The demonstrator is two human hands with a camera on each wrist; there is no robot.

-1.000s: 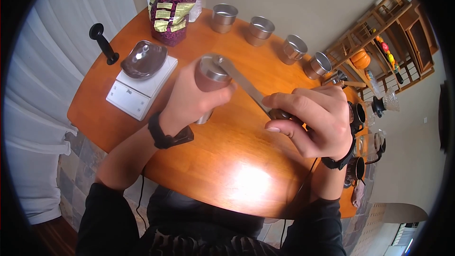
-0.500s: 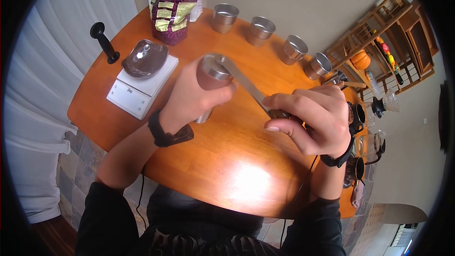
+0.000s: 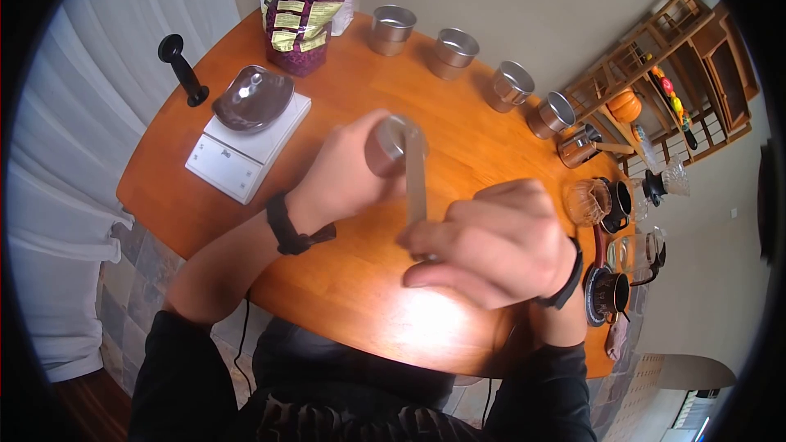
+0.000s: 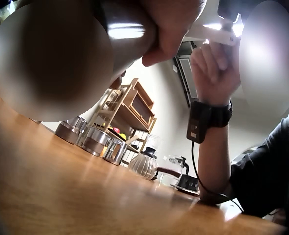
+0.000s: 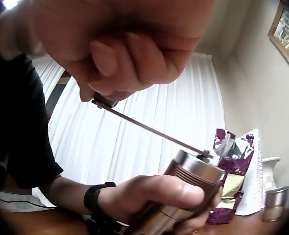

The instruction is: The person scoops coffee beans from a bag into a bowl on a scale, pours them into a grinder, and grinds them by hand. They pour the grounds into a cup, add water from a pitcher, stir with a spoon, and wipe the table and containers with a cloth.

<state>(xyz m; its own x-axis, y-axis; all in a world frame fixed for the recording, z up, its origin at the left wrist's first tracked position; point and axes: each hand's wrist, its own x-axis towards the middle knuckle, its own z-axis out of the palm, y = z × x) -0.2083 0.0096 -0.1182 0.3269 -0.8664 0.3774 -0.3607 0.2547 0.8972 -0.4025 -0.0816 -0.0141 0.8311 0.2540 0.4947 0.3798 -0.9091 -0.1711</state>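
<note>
The left hand holds the grinder to the right of the white scale; the right hand grips its crank. Since half a second ago, the crank has turned, the grinder is farther from the scale, the right hand nearer.

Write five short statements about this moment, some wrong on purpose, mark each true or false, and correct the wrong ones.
1. The left hand grips the hand grinder around its body. True.
2. The right hand rests flat on the table. False: it holds the outer end of the grinder's crank.
3. The dark glossy dish sits on the white scale. True.
4. The purple patterned bag lies on its side. False: it stands upright.
5. A black strap circles the left wrist. True.
</note>
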